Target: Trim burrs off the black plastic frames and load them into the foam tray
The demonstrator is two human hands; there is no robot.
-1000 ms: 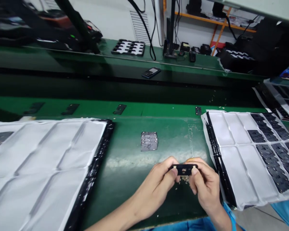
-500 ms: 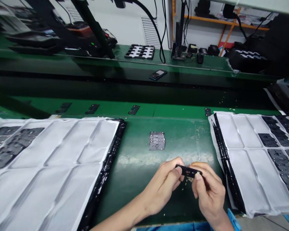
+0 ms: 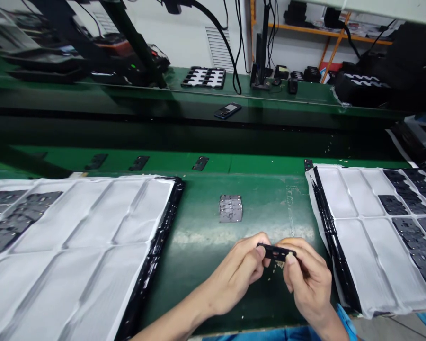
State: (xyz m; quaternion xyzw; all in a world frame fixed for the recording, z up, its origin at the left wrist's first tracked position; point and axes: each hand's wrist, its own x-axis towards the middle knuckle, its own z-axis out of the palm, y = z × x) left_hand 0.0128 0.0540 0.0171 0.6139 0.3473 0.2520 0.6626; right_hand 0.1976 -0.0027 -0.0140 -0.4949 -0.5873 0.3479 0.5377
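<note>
Both my hands hold one small flat black plastic part (image 3: 276, 252) just above the green bench near its front edge. My left hand (image 3: 239, 274) pinches the part's left end and my right hand (image 3: 307, 282) pinches its right end, fingers closed. Tiny pale crumbs lie on the bench below the part. A short stack of grey flat parts (image 3: 230, 209) rests on the bench a little beyond my hands.
A white-lined tray (image 3: 92, 246) lies at left with black parts in its far-left pockets. Another white-lined tray (image 3: 355, 227) at right holds several black parts. Beyond runs a green conveyor (image 3: 163, 163) with black pieces, a phone (image 3: 227, 111), a black tray (image 3: 203, 77) and cables.
The view shifted right, then settled, bringing the left tray's black parts into sight. The part in my hands tilted from facing me to nearly flat. My hands stayed in place.
</note>
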